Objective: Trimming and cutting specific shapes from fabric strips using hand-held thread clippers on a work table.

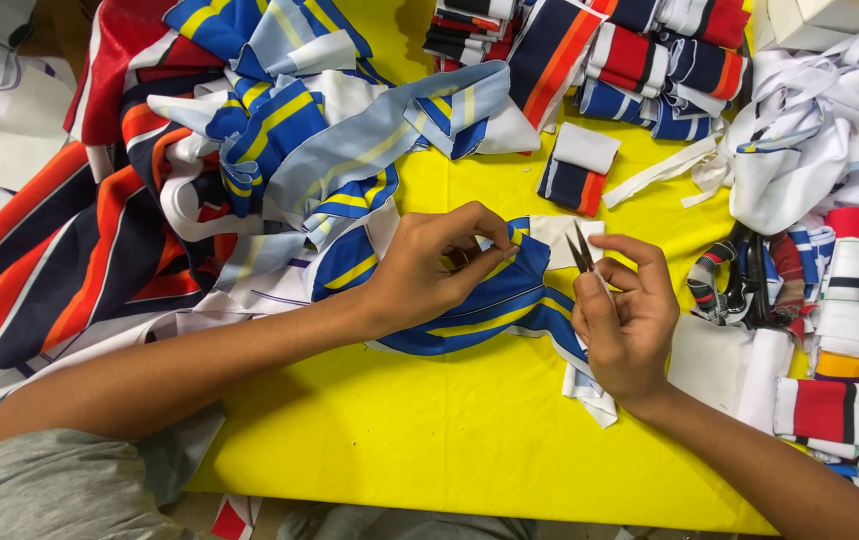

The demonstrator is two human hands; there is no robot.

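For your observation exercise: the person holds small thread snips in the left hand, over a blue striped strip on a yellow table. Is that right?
Not quite. The head view shows the snips in the right hand; the left hand pinches the blue striped strip on the yellow table.

This is looking like a garment workshop. A yellow table (430, 440) is carrying heaps of striped collar strips (280, 130) in blue, orange and white. Folded stacks of striped pieces (650, 60) are lying at the far edge, and scissors (740, 280) are resting among white fabric scraps (820, 130).
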